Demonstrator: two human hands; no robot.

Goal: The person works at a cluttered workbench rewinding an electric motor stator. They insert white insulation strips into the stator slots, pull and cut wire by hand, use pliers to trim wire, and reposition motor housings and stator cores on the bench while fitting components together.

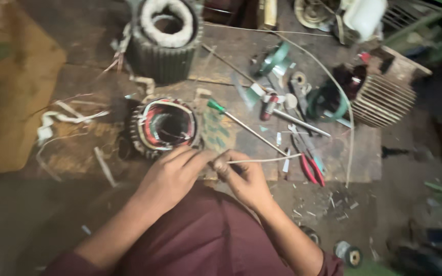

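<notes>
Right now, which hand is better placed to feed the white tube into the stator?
Probably the right hand: it pinches the white tube. The left hand rests against the stator.

Red-handled pliers [311,169], maroon sleeves [205,240]
</notes>
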